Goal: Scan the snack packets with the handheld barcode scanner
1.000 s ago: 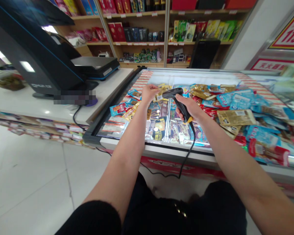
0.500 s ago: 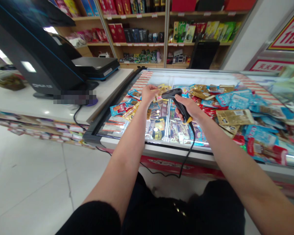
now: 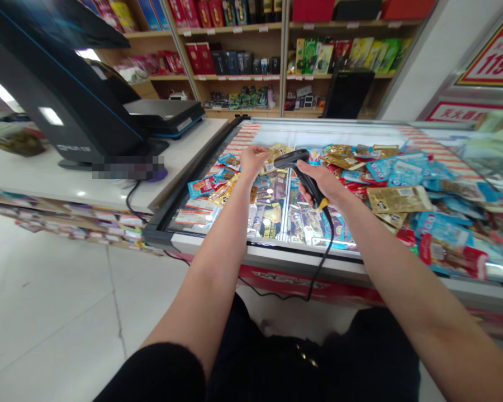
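Barcode scanner [image 3: 294, 158] and yellow packet [image 3: 275, 158] meet at frame centre, above chest freezer [image 3: 276, 254], its glass lid strewn with snack packets [image 3: 398, 198]. Till terminal [image 3: 58, 106] at upper left, on white counter [image 3: 184, 151]. Right hand [image 3: 324, 187]: fingers wrapped tight round scanner grip, head aimed left. Left hand [image 3: 251, 160]: fingertips pinched shut on packet's edge, just beside scanner head.

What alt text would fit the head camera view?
The right hand aims a corded black barcode scanner at a small yellow snack packet pinched in the left hand, above a glass-topped freezer strewn with snack packets.
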The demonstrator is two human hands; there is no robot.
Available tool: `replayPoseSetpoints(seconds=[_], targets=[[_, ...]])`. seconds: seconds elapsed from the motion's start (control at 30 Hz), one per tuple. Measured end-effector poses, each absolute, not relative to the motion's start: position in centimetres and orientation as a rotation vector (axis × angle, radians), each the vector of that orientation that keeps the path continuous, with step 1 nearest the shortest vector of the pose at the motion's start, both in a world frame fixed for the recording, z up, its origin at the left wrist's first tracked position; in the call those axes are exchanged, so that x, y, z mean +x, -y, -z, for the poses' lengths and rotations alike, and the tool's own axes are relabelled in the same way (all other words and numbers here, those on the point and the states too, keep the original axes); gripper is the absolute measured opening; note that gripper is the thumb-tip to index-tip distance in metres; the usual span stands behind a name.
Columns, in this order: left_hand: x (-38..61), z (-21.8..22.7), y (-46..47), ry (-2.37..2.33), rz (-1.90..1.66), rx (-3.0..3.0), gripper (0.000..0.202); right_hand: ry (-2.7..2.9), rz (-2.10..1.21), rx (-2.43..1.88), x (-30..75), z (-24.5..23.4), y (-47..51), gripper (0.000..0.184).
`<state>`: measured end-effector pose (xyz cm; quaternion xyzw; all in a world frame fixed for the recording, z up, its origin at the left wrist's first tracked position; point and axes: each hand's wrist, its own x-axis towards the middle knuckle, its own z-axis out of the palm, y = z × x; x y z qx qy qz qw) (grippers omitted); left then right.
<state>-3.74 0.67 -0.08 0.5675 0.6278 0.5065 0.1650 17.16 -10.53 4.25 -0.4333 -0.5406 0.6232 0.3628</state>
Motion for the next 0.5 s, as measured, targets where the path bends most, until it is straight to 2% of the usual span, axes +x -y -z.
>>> replayPoseSetpoints(seconds=[0.5], targets=[[-2.91, 0.4, -0.62, -1.766, -1.488, 1.539, 0.013, 1.369, -1.597, -1.146, 17.51, -4.16, 9.76, 0.04]])
